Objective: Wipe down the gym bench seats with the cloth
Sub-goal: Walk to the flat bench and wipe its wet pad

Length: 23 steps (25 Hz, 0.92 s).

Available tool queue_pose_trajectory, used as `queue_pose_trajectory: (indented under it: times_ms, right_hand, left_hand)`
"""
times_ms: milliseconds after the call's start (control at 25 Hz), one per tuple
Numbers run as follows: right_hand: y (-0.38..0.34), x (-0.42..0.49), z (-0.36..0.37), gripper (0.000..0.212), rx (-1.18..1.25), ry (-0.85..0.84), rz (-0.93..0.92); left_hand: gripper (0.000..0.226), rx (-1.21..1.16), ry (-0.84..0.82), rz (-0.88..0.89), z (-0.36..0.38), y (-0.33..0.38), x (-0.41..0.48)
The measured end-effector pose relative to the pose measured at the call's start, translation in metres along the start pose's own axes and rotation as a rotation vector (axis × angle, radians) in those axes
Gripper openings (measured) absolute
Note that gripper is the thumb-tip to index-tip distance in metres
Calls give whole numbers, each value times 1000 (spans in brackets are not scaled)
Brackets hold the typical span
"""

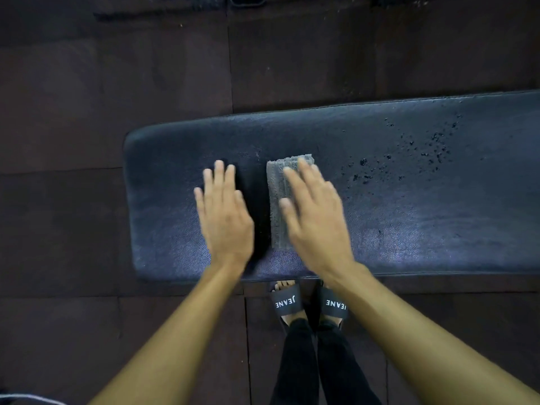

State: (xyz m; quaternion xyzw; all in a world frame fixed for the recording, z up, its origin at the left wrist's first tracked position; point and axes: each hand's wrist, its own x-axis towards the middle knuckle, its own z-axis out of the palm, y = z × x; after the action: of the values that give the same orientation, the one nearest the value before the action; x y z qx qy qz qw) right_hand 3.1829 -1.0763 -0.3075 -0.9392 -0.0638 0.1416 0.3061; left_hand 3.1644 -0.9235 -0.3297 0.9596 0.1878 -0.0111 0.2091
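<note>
Head camera, our only view, looks straight down on a dark padded bench seat [409, 223] that runs left to right, with its rounded left end in sight and its right part passing out of frame. A grey cloth [276, 211], folded into a narrow strip, lies on the seat towards the left half, with its long side running from near to far. Our right hand [318, 220] lies spread over the cloth's right part with straight fingers, gripping nothing and only pressing down. The left hand [225, 217] is flat and loose-fingered over the bare seat just left of the cloth, with a dark gap between them. We cannot tell whether it bears on the pad or floats just above it. Beads of liquid [409, 159] are scattered over the seat to the right of the cloth, mostly towards the far edge, and from their place we judge that stretch not yet wiped. The cloth looks soft, light and limp. We judge it would bunch or unfold if pinched at a corner, so a flat palm over its middle seems the better hold for sliding it. The wet vinyl-like surface may let it glide easily. Two black slides [286, 302] stand at the near edge, on a floor [117, 68] of dark tiles.
</note>
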Motion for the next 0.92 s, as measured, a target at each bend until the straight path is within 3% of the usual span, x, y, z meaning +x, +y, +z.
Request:
queue_pose_trajectory:
  times_ms: [120,240,400,520,760,920]
  right_hand:
    - [-17,12,40,64,-246,-4,-5]
    - [-11,41,47,58,-338,80,-37]
    - [14,86,17,55,-339,98,-112]
    - [55,105,-23,56,-363,97,11]
    - [121,2,-53,55,-384,115,111]
    - [81,-80,1,54,-408,64,-88]
  left_hand:
    - [52,184,-84,85,4,-31,3]
    - [52,219,-37,96,8,-27,2]
    - [51,186,22,91,14,-14,1]
    - [50,147,-4,235,37,32,-11]
    - [53,237,-6,168,55,56,-24]
    - [50,59,33,166,52,58,-17]
